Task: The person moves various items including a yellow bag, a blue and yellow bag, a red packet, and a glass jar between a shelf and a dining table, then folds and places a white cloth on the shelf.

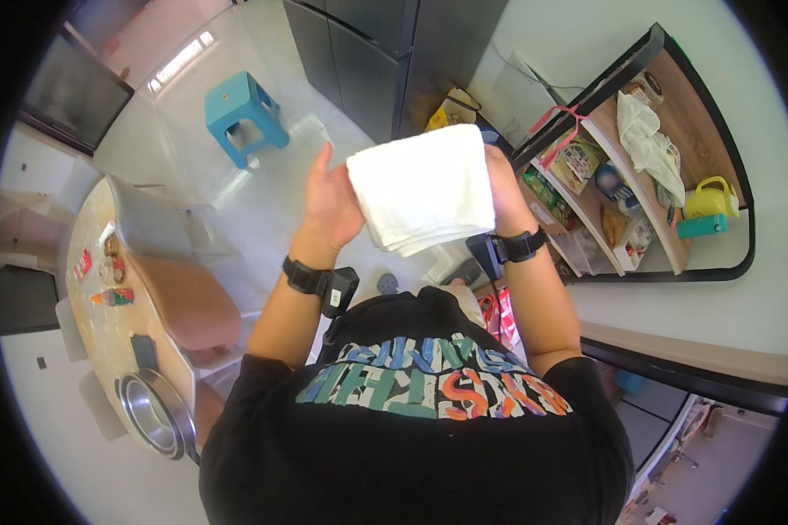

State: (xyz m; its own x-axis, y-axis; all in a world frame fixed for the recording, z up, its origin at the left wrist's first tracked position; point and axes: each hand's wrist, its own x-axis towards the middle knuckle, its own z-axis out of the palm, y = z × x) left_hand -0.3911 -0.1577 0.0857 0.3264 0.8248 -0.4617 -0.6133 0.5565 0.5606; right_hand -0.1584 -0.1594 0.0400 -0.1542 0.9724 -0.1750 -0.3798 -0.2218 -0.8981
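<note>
A folded white cloth [423, 187], several layers thick, is held up in front of my chest between both hands. My left hand [333, 203] grips its left edge, with the thumb pointing up and the fingers hidden beneath the cloth. At the right edge, my right hand [507, 190] holds the cloth, its fingers partly hidden behind it. Each wrist wears a black strap with a small device.
At the left stands a table [98, 341] with a metal pot [148, 407], a bottle and packets; chairs are beside it. A blue stool [236, 111] is on the floor ahead, near a dark refrigerator [368, 59]. Stocked wall shelves [702, 125] are at the right.
</note>
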